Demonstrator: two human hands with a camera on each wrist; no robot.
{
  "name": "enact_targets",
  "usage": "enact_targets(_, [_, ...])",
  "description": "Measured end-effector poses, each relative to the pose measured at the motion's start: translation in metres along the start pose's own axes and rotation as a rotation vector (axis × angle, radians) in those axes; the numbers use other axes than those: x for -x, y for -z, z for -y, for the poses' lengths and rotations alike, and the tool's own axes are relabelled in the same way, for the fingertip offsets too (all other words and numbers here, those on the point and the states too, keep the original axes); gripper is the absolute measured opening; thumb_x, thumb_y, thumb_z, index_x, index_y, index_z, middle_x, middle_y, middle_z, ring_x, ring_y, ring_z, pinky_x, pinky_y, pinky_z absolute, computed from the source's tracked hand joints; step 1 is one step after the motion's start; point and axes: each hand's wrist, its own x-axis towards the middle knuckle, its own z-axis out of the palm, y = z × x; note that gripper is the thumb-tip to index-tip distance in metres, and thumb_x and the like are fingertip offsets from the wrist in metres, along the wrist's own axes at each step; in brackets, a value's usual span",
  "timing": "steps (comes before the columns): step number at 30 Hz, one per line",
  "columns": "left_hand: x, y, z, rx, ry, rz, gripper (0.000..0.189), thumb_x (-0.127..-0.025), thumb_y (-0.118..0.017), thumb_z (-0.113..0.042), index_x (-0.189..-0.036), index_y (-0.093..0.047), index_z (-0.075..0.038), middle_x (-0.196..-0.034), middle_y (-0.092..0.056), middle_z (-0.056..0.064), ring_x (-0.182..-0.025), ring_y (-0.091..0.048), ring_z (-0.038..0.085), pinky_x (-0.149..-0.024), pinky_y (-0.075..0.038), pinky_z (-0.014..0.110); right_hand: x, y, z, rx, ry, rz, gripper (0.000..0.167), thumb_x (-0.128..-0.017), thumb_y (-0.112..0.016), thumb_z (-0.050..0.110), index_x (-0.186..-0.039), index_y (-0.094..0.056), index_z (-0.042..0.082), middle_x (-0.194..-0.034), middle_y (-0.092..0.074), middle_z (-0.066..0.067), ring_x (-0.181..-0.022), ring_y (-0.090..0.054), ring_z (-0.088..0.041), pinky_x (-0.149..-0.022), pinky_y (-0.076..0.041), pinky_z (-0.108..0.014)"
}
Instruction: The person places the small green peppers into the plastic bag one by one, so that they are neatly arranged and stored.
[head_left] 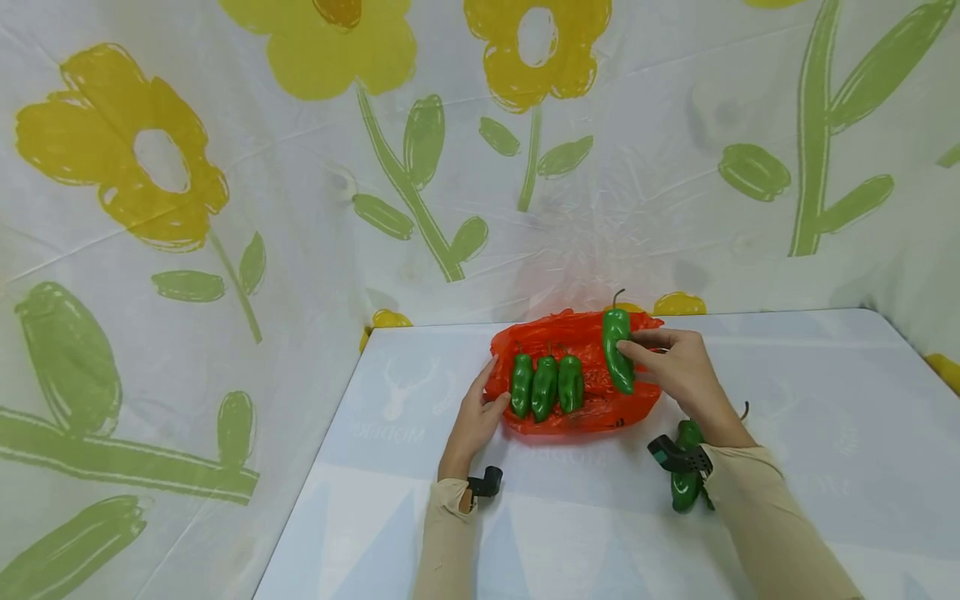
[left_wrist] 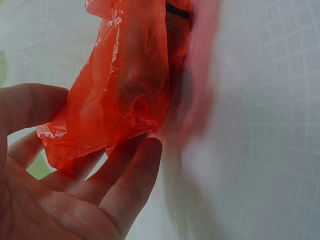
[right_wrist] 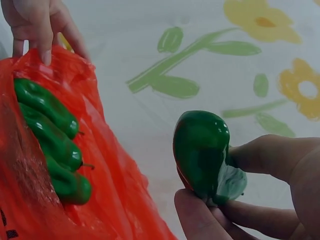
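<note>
My right hand [head_left: 675, 367] pinches a glossy green pepper [head_left: 617, 346] between thumb and fingers. The pepper is upright, its stem pointing up, above the right part of a red plastic bag [head_left: 592, 421]. Three more green peppers [head_left: 545, 387] lie side by side in the bag's left part, stems toward the back. At the bag's left end, my left hand [head_left: 476, 421] holds the edge. Its thumb and fingers [left_wrist: 132, 185] go round the crumpled red plastic in the left wrist view.
More green peppers [head_left: 684, 492] lie on the white table [head_left: 570, 517] under my right wrist, partly hidden by the black wrist strap. A flower-printed white sheet [head_left: 645, 208] hangs behind the table and along its left side.
</note>
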Motion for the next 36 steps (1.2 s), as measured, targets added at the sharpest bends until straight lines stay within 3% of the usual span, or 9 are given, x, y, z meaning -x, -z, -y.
enact_targets(13, [0.0, 0.0, 0.002, 0.007, -0.022, -0.001, 0.066, -0.102, -0.059, -0.016, -0.162, -0.035, -0.022, -0.167, -0.036, 0.015, -0.139, -0.051, 0.043, -0.112, -0.049, 0.058, -0.012, -0.016, -0.001, -0.026, -0.013, 0.014, 0.059, -0.1, -0.066, 0.035, -0.141, -0.057, -0.007, -0.142, -0.059, -0.028, -0.098, -0.074, -0.016, -0.082, -0.065, -0.03])
enact_targets(25, [-0.001, 0.0, 0.004, 0.029, -0.033, 0.001, 0.066, -0.101, -0.06, -0.014, -0.162, -0.035, -0.019, -0.167, -0.036, 0.015, -0.136, -0.054, 0.046, -0.111, -0.049, 0.06, -0.019, -0.027, -0.007, 0.028, 0.0, -0.003, 0.056, -0.099, -0.068, 0.033, -0.137, -0.061, -0.007, -0.136, -0.064, -0.029, -0.102, -0.075, -0.024, -0.083, -0.065, -0.033])
enact_targets(36, [0.001, 0.001, -0.001, 0.012, -0.003, 0.006, 0.066, -0.102, -0.057, -0.016, -0.163, -0.033, -0.024, -0.167, -0.035, 0.012, -0.134, -0.056, 0.045, -0.111, -0.051, 0.056, -0.023, -0.029, -0.009, 0.049, -0.024, 0.018, 0.058, -0.099, -0.068, 0.032, -0.14, -0.058, -0.007, -0.138, -0.063, -0.029, -0.099, -0.075, -0.025, -0.086, -0.065, -0.038])
